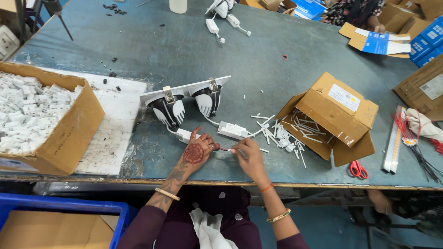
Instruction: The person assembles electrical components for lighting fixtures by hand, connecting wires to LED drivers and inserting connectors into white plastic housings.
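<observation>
Looking down from head height, a person sits at a grey-blue desk (184, 50) with both hands near its front edge. The left hand (197, 151), patterned with dark red henna, has its grip closed around a small white connector block (183, 135) and the thin red wire (224, 149) leaving it. The right hand (248, 154) pinches the other end of that wire between thumb and fingertips, its grip nearly shut, just beside the left hand.

Just behind the hands lies a white driver box (233, 130), joined by a cable to a twin light fitting (187, 101) with a white frame and two black-and-white lamp heads, tipped on its edge. To the right, an open cardboard box (339, 110) lies on its side, with short white sleeves (277, 131) spilling from it onto the desk. Red-handled scissors (358, 169) lie near the front edge further right, near a bundle of red and black wires (415, 138). At far left, a large carton (69, 133) holds many small white parts. Another person's hand (379, 28) rests on flat blue-and-white packaging at the far right corner.
</observation>
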